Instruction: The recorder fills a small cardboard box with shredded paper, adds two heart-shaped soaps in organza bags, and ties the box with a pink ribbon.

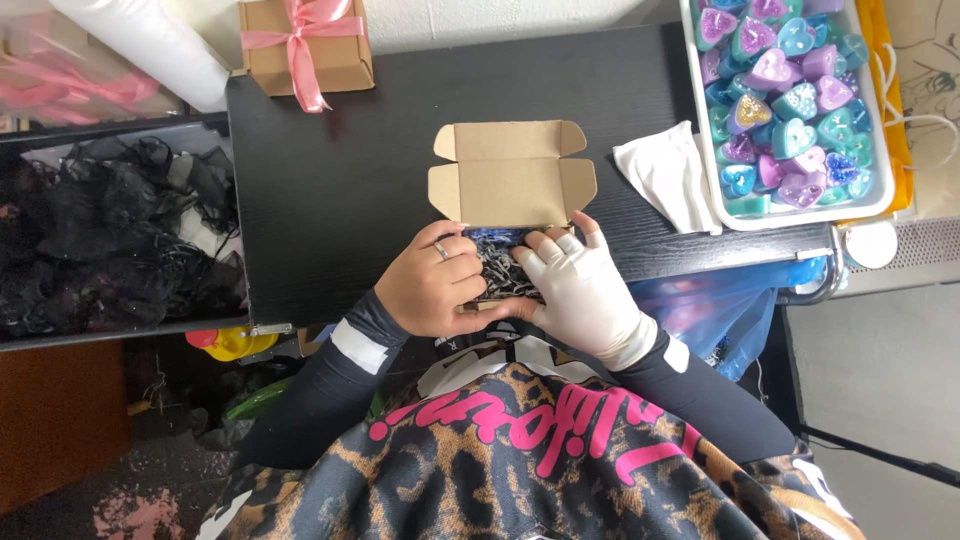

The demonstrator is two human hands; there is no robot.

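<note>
Desk: black wood-grain top [330,190]; pale wall behind its far edge.
Box: open cardboard box [505,265] at the near edge, lid flaps [510,170] folded back toward the middle; dark shredded paper [500,268] inside.
Left hand: bare, ringed [432,285]; fingers curled over the box's left side, gripping it.
Right hand: white glove [585,290]; fingers spread narrow, pressed on the shredded paper and the box's right side.
Far left corner: closed box with pink ribbon [305,45].
Right edge: white cloth [668,175]; white tray [880,200] of heart-shaped pieces [785,95], purple and teal.
Left of desk: bin of black netting [110,240].
Floor: dark, littered.
</note>
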